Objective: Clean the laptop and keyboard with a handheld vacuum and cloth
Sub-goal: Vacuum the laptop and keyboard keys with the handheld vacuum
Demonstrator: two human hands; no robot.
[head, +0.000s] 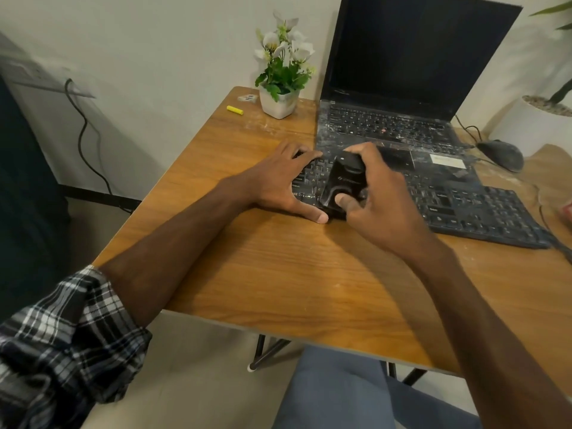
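A black laptop (402,88) stands open at the back of the wooden table (294,274), its keys and palm rest dusted with white powder. In front of it lies a black external keyboard (473,209). My right hand (380,199) grips a small black handheld vacuum (343,181) over the keyboard's left part. My left hand (278,181) rests on the keyboard's left end, fingers spread over the top edge and thumb at the front corner. No cloth is in view.
A white pot of white flowers (281,72) stands left of the laptop, with a yellow marker (235,110) and a small wrapper (248,97) beside it. A dusty black mouse (503,154) with its cable lies at the right. A large white planter (535,119) stands beyond.
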